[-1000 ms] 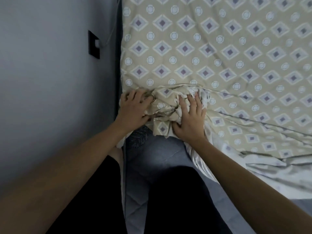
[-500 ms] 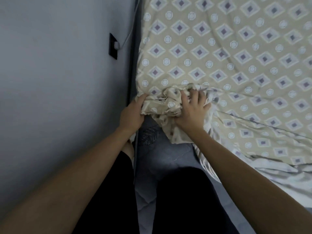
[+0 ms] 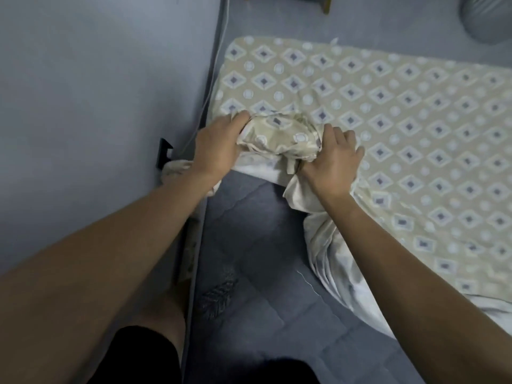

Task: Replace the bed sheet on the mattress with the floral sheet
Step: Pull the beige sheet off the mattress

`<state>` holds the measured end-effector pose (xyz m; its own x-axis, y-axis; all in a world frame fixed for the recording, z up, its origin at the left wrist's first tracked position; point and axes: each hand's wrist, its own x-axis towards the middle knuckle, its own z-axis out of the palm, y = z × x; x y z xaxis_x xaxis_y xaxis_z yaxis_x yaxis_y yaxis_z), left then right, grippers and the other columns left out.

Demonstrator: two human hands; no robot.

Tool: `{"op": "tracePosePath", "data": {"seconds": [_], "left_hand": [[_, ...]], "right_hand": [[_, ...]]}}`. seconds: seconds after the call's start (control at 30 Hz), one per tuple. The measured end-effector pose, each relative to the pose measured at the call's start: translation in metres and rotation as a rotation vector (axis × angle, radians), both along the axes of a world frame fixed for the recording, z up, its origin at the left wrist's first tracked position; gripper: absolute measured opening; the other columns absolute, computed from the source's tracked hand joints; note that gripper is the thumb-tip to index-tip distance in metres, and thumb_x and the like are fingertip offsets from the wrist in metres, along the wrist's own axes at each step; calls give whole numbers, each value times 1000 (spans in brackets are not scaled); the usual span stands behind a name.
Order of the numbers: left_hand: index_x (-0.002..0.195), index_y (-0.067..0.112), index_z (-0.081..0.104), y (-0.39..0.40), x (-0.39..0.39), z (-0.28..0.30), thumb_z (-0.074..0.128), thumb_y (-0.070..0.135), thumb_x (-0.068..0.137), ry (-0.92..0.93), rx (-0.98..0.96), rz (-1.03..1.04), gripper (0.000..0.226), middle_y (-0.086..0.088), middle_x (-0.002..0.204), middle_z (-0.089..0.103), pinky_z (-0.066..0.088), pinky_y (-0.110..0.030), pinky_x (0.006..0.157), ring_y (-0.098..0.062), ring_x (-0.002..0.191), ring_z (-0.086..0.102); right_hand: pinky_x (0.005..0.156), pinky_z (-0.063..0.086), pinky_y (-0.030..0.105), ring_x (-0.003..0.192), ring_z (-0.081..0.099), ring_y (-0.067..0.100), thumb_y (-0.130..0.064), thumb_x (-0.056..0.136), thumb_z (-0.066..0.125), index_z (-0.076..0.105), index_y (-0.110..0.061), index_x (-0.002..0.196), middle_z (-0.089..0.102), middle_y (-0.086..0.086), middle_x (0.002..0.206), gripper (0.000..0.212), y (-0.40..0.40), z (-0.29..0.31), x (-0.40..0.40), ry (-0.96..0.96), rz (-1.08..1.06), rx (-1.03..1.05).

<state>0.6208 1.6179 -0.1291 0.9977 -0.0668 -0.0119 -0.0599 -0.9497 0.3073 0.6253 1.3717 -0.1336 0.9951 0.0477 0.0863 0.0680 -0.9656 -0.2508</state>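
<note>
A beige sheet (image 3: 388,112) printed with diamonds and circles covers the far part of the grey quilted mattress (image 3: 249,259). Its near corner is rolled up into a bunch (image 3: 279,134). My left hand (image 3: 219,145) grips the bunch's left end, fingers curled round the cloth. My right hand (image 3: 332,159) presses on the bunch's right end and holds the fold under the palm. The sheet's white underside (image 3: 329,245) hangs along the pulled-back edge to the right. The near part of the mattress lies bare.
A grey wall (image 3: 97,92) runs along the bed's left side, with a black socket (image 3: 164,156) and a white cable (image 3: 216,65) going up from it. My knees (image 3: 166,342) rest at the mattress's near edge. A grey pillow (image 3: 487,18) lies at top right.
Both hands have pushed the bunched corner farther up the bed, uncovering more grey mattress. The view has swung up, so the bed's far end shows now.
</note>
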Motion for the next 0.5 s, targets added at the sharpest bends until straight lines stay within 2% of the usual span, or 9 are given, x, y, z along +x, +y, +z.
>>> {"op": "tracePosePath", "data": {"seconds": [0.07,0.1,0.17,0.23,0.3,0.37,0.4,0.43,0.5], "left_hand": [[126,18,54,-4,5,-7,72,-2,71,40,11,-19,61,-15,117,54,46,-43,61,-38,101,56],[134,21,51,-4,-1,-13,78,6,71,87,29,-20,70,-15,127,49,51,-47,71,-39,111,52],[151,35,35,0,-21,-29,89,40,67,236,41,24,100,-14,142,36,49,-57,93,-40,128,40],[159,44,11,8,-35,-43,89,71,52,366,47,45,135,-13,157,21,40,-66,106,-42,141,29],[161,46,1,13,-38,-55,87,80,46,403,48,59,147,-13,165,9,38,-67,108,-45,145,25],[161,45,12,15,-30,-61,88,75,54,369,56,56,135,-13,163,11,46,-64,99,-46,137,34],[157,40,25,17,-24,-64,89,63,64,316,77,39,116,-14,158,21,53,-60,90,-44,128,42],[149,31,40,21,-18,-66,86,46,73,251,119,15,90,-15,148,33,57,-55,77,-42,116,49],[125,16,54,28,-2,-64,78,16,79,182,206,-75,52,-14,122,52,54,-45,55,-37,94,59]], "right_hand": [[96,39,63,112,47,37,-41,64,78,53,-12,111,56,9,112,61,-1,-2,7,119,-9,-105],[102,36,67,120,43,38,-45,65,80,53,-12,117,52,12,122,68,-1,-6,4,186,0,-171],[113,25,71,138,31,39,-57,61,83,52,-12,131,41,16,143,89,4,-17,-7,270,80,-269],[119,7,71,154,11,38,-75,60,78,31,-12,155,21,16,163,123,11,-27,-14,344,171,-266],[119,-1,70,158,-5,38,-85,58,73,-5,-14,164,-3,15,171,150,17,-36,-17,386,252,-248],[121,6,72,158,-6,40,-86,56,74,-17,-15,162,-9,17,171,156,18,-46,-17,392,294,-280],[120,10,72,157,1,42,-82,57,77,-8,-14,163,0,18,170,152,17,-49,-15,383,297,-294],[117,17,71,155,15,42,-76,58,80,9,-12,161,17,19,167,141,15,-53,-11,354,300,-289],[106,34,67,132,47,41,-51,59,87,44,-10,139,53,16,139,100,14,-59,4,208,301,-262]]}}
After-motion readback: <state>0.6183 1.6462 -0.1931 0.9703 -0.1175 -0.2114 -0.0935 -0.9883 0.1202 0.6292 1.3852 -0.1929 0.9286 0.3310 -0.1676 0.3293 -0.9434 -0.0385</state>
